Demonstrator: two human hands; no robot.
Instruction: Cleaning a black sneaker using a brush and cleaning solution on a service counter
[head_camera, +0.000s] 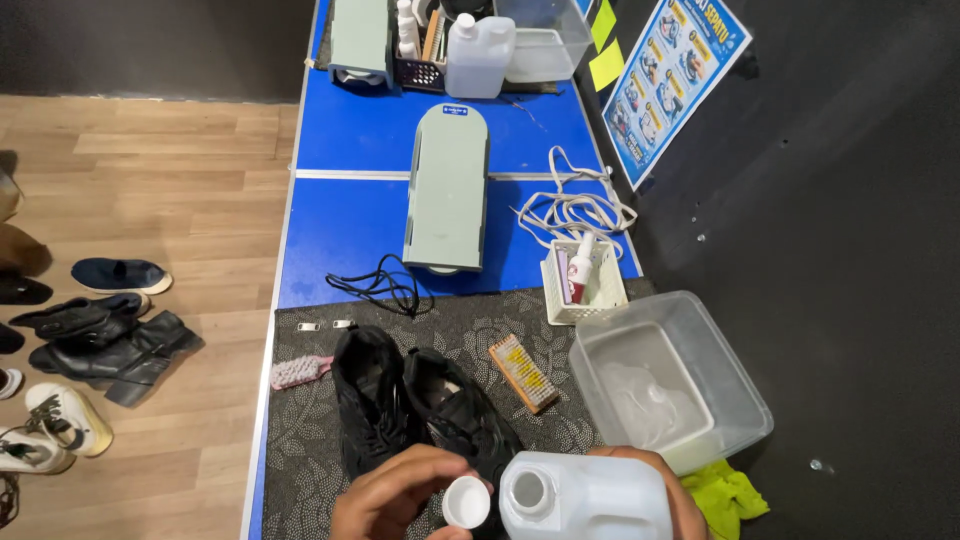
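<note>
Here, the right hand (665, 480) is gripping a white jug (585, 497) lying tipped, open mouth pointing left, long axis left-right. Left hand (395, 495) is pinching its white cap (467, 501) just beside the mouth, over the black shoes (415, 405).

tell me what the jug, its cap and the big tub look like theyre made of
Jug: seemingly translucent, milky white plastic with a matte finish. Cap: opaque white plastic, smooth, with a thin moulded rim. Tub: clear, slightly cloudy plastic; its bottom shows through the walls, and the rim is glossy.
</note>
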